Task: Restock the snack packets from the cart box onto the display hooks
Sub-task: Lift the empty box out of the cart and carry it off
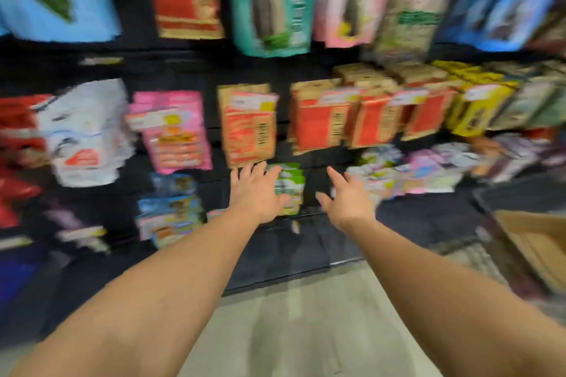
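Head view blurry: we reach both hands, left hand (257,193) and right hand (346,199), fingers spread, holding nothing, at green packets (288,184) on low hooks. Cart box (536,242) sits right; restock unfinished.

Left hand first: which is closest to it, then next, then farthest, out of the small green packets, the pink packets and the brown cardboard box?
From the left hand:
1. Small green and white packets, right beside its fingers, just to the right.
2. Pink packets with orange print, up and to the left.
3. Brown cardboard box, far off at the right edge.
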Tool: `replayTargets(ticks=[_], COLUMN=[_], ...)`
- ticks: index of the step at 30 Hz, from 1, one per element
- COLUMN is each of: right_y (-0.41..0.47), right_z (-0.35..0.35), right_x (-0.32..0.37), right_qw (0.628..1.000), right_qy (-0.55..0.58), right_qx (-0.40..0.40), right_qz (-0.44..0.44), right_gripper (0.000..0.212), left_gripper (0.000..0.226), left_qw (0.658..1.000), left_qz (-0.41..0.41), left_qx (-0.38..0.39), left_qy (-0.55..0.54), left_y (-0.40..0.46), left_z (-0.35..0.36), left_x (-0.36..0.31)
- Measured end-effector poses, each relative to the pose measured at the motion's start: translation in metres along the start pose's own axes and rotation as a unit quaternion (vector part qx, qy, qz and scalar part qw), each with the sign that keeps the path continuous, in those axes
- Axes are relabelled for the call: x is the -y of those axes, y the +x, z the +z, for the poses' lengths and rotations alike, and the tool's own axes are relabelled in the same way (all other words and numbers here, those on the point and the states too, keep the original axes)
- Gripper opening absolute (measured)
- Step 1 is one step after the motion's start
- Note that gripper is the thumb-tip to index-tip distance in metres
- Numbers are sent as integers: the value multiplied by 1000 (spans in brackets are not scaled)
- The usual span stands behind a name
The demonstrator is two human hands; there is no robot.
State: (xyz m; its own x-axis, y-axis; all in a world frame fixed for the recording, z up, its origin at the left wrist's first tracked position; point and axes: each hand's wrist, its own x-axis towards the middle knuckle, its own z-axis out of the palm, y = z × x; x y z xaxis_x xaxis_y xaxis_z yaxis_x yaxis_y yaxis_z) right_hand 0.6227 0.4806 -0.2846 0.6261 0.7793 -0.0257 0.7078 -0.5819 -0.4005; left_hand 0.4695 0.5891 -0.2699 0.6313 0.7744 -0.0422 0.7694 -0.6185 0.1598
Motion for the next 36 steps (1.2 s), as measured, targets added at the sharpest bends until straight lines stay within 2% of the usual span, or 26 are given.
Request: replayTargets(ticks=[7, 11, 15, 27, 36], right_y=[-83, -119, -127, -20, 51], right_z=[-111, -139, -149, -187, -204], right_x=[-221, -304, -363, -523, -623], right_qw=[976, 952, 929, 884, 882], right_qy=[-5, 7, 28, 48, 69], right_qx=[-95, -127, -131, -148, -118], right_qz=[196, 279, 345, 442, 451], right_gripper=[65, 65, 64, 66, 69], left_gripper=[71, 75, 74, 78, 78], left_qw=[979, 955, 936, 913, 912], left_qz=[200, 288, 341, 366, 297], left_qx=[35, 65, 88, 175, 269], left_qy=[-11, -6, -25, -43, -91], left_y=[1, -4, 8, 150, 214], left_z=[23, 43, 71, 139, 191], left_x=[-246, -353, -427, -590, -663])
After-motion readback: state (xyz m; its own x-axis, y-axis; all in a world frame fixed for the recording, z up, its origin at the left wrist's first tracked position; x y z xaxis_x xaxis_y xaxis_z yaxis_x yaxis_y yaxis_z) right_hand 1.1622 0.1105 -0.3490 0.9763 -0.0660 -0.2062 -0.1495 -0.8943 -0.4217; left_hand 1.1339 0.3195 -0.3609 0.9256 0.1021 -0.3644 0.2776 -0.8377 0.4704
